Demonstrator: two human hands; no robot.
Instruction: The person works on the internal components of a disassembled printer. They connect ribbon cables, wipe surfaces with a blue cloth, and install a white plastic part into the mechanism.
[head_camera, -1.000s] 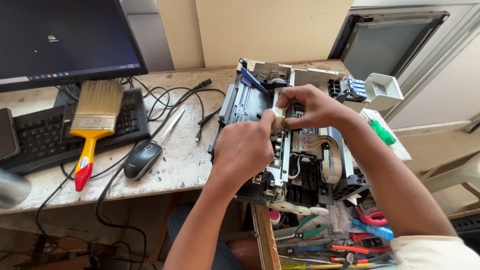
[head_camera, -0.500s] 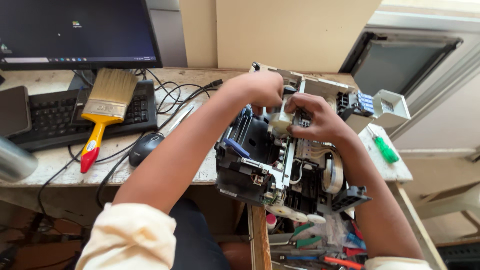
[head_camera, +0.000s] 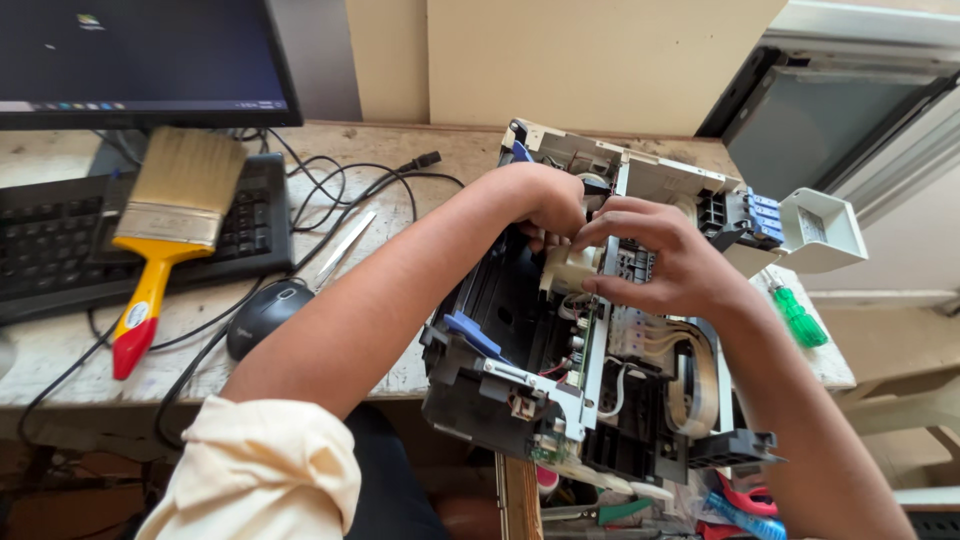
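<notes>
Left hand (head_camera: 545, 200): I see it curled inside the opened printer (head_camera: 560, 340), grip hidden, apparently steadying.
Right hand (head_camera: 665, 265): fingers pinching a cream part (head_camera: 568, 270).

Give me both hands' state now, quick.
Left hand: reaching into the opened printer, fingers hidden; grip cannot be told.
Right hand: closed on a cream part inside the printer.

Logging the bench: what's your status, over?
Left hand reaching into the opened printer. Right hand gripping a pale part inside. Paintbrush, mouse, green screwdriver lie apart.
</notes>
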